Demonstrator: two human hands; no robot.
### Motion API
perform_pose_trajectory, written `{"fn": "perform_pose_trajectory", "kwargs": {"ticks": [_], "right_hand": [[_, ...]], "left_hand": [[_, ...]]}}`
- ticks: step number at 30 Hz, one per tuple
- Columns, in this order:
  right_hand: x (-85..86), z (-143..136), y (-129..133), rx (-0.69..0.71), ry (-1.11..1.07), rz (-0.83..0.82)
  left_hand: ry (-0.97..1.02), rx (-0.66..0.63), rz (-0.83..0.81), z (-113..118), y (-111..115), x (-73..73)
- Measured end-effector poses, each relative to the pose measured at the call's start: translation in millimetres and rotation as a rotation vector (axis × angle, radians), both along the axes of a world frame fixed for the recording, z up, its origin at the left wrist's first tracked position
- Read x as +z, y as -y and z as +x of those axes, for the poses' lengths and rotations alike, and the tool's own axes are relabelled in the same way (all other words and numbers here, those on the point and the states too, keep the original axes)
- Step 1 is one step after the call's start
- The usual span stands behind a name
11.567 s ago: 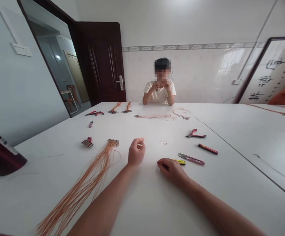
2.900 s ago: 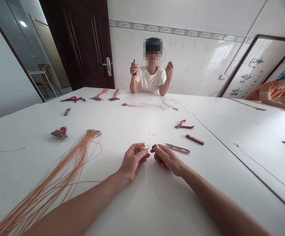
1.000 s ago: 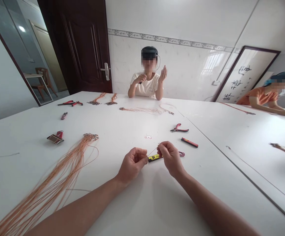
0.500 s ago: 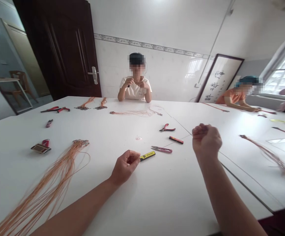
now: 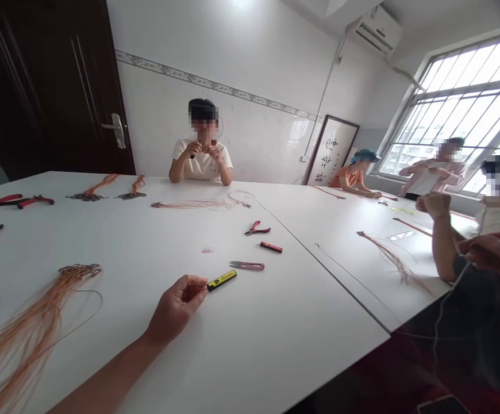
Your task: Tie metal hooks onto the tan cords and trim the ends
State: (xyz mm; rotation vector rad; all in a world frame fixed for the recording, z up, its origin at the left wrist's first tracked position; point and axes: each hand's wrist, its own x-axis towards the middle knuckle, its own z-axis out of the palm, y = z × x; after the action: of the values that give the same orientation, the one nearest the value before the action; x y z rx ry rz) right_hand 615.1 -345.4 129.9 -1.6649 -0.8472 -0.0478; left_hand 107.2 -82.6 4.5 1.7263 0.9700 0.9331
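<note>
Possibly the left hand (image 5: 175,307), closed in a pinch, contents hidden, nudges the lighter (image 5: 223,280) into the snips (image 5: 252,266) if it shifts. Lighter lies on tabletop (image 5: 241,345), left and near side of snips, long axis slanting, far end toward them. Right hand's grip: unclear.

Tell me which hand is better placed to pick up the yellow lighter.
Probably the left hand: it is close beside the near end of the yellow lighter. The right hand cannot be identified for certain.

On table (image 5: 276,322): lighter (image 5: 222,280) right of left hand (image 5: 176,307) | snips (image 5: 250,266) behind lighter | cord bundle (image 5: 56,293) left
</note>
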Motion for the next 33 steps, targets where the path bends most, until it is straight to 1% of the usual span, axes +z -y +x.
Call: {"fn": "perform_pose_trajectory", "kwargs": {"ticks": [2,3,4,5,6,10,13,16,18,20,22,25,27,29,30,31,33], "right_hand": [[-11.3,20,-5,-0.089,0.002,-0.193],[-18.9,25,-15,-0.081,0.014,-0.318],[-27.7,27,-28,-0.034,0.037,-0.438],[-37.5,27,-45,0.036,0.068,-0.585],[-48.0,25,-63,0.072,0.108,-0.704],[-89.6,13,-142,0.125,0.174,-0.753],[-113.9,10,-192,0.087,0.219,-0.798],[-131.0,11,-226,0.045,0.233,-0.849],[-139.4,13,-240,0.022,0.236,-0.864],[-145.4,16,-247,-0.009,0.232,-0.864],[-148.2,17,-248,-0.059,0.218,-0.858],[-145.0,14,-242,-0.146,0.203,-0.836],[-139.1,1,-237,-0.174,0.214,-0.802],[-132.4,-24,-237,-0.151,0.247,-0.745],[-129.4,-41,-238,-0.118,0.271,-0.709],[-126.6,-62,-240,-0.067,0.298,-0.670],[-121.7,-113,-244,0.077,0.355,-0.601]], "left_hand": [[-0.005,-0.004,-0.009,1,0,1.8],[-0.011,-0.006,-0.012,2,0,2.9],[-0.020,-0.010,-0.015,2,0,4.1],[-0.030,-0.012,-0.017,2,0,5.2],[-0.039,-0.013,-0.022,2,0,5.9],[-0.055,-0.001,-0.049,1,-1,4.4],[-0.057,-0.008,-0.067,0,-3,3.0],[-0.080,-0.024,-0.085,0,-2,6.4],[-0.094,-0.044,-0.086,1,-1,10.3],[-0.095,-0.054,-0.090,1,-1,13.2],[-0.094,-0.055,-0.106,2,-1,13.5],[-0.086,-0.054,-0.117,2,-4,8.9],[-0.063,-0.055,-0.109,3,-6,4.2],[-0.028,-0.057,-0.096,3,-6,0.0],[-0.010,-0.058,-0.087,3,-5,-1.6],[0.008,-0.060,-0.079,4,-4,-2.9],[0.041,-0.075,-0.074,4,-3,-4.5]]}}
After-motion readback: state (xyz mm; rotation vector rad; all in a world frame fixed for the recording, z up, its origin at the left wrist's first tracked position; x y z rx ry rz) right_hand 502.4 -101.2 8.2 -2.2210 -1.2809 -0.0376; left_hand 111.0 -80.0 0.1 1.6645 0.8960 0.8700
